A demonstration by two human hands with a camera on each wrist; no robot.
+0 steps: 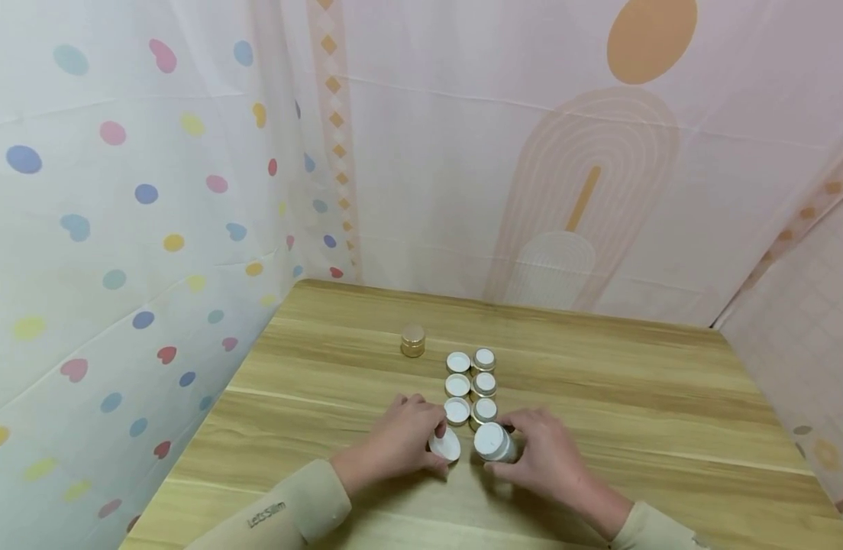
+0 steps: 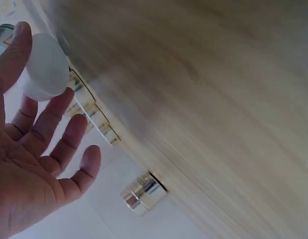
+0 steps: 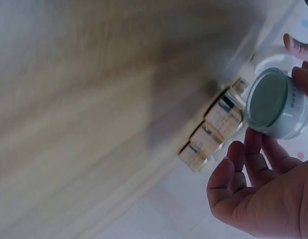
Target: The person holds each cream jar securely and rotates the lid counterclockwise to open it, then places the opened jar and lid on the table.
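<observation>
My left hand [image 1: 406, 434] pinches a round white lid [image 1: 445, 446] between thumb and fingers, tilted on edge; the left wrist view shows its smooth outer face, with the ring and little fingers spread free. In my right hand [image 1: 550, 457] is a small jar [image 1: 492, 441] with a white top, held by thumb and fingertips. From the right wrist, its pale green glass base and small print on the side show. Lid and jar are side by side, a small gap apart. Just beyond them stand three gold jars [image 1: 485, 384] with white tops, beside three upturned gold lids [image 1: 457, 386] with white insides.
A capped gold jar [image 1: 413, 341] stands apart, farther back and left. All of it is on a wood-grain table [image 1: 634, 397], with patterned curtains [image 1: 421, 153] hanging behind and to the sides.
</observation>
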